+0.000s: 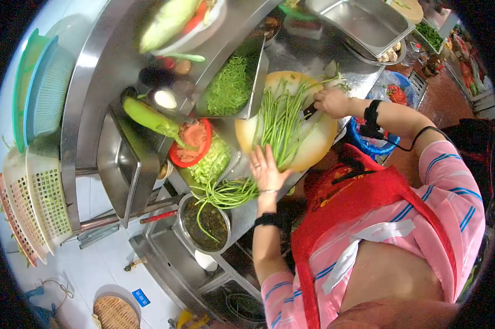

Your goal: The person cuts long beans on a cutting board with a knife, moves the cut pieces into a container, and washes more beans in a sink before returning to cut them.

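Head view: we're mid-chop, we judge. Right hand (pixel 331 102) fists a black-handled knife (pixel 310 112), blade probably hidden, at the round pale wooden board's (pixel 320 149) two o'clock; left hand (pixel 267 169), fingers spread, pins long green stems (pixel 280 123) there. Next cut calls for tucked fingertips.

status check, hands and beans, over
left hand open, flat on the long beans on the cutting board; right hand shut on knife; tray of chopped beans beside the board

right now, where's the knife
In the head view the knife is gripped in the right hand, at the picture's right edge of the round cutting board, beside the long green stalks.
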Demonstrator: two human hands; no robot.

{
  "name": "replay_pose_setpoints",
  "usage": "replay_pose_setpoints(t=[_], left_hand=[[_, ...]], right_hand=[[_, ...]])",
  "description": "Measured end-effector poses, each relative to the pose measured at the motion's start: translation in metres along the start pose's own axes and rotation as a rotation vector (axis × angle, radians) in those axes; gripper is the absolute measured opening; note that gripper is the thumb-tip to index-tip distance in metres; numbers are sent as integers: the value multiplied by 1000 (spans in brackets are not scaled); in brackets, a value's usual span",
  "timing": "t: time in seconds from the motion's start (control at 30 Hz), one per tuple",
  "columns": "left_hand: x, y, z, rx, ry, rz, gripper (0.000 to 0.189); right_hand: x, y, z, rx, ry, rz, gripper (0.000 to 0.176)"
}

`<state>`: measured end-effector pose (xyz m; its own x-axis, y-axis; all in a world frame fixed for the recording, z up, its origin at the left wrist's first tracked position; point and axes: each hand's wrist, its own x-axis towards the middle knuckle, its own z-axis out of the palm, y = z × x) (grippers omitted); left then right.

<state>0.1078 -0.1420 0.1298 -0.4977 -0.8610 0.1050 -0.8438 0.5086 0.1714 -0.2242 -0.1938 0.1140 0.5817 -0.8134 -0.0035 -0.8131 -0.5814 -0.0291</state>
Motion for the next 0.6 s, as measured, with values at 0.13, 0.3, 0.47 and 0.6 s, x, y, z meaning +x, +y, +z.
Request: replay_pose_setpoints(t=[0.13,0.3,0.47,0.6], left_hand=[[17,7,26,135,-97,-159,101],[17,-8,47,114,17,-205,88],[14,-10,50,163,80,-186,79],[8,-17,49,158,80,-215,73]], right_hand=[[-5,-17,12,52,170,67,29],[6,-13,27,77,183,62,31],[18,-9,17,117,-71,89,36],[10,5,13,317,-163,63,33]])
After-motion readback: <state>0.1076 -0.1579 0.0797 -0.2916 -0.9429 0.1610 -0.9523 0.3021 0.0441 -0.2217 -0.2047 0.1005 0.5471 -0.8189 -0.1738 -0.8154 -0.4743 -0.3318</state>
